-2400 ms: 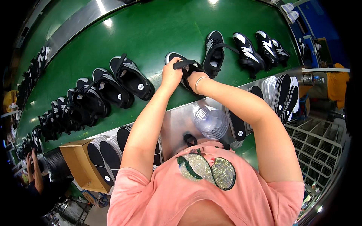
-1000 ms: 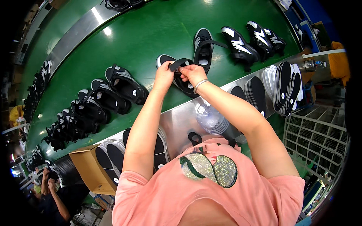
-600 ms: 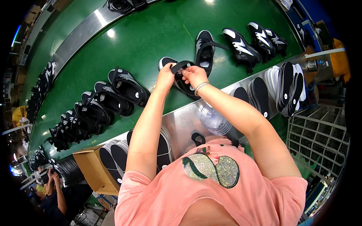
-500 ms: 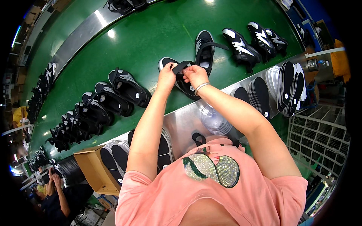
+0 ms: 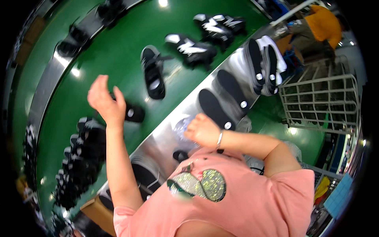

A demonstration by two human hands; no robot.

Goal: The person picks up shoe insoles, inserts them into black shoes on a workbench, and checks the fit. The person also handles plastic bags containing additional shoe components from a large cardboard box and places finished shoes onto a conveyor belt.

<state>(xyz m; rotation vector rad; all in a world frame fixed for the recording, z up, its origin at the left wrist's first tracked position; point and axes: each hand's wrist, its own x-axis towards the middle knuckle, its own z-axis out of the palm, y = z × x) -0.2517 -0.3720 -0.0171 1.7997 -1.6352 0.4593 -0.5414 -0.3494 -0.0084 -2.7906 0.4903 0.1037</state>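
Observation:
My left hand is raised over the green table, thumb apart from the stretched fingers. Partly behind it lies a black shoe; I cannot tell whether they touch. My right hand is low over the metal edge, fingers bent and pressed together beside clear plastic pieces. What those fingers hold, if anything, is hidden. Farther off, between my hands, a black shoe with an unfastened strap stands on the green surface. Black insoles lie right next to my right hand.
Black-and-white shoes stand at the far right, and a row of dark shoes runs along the left. More insoles are stacked along the metal ledge. A cardboard box sits lower left; a wire rack is at right.
My hands have come apart from the shoe strap they both held. The left has moved left beside that shoe; the right has drawn back to the clear plastic pieces. The view has turned.

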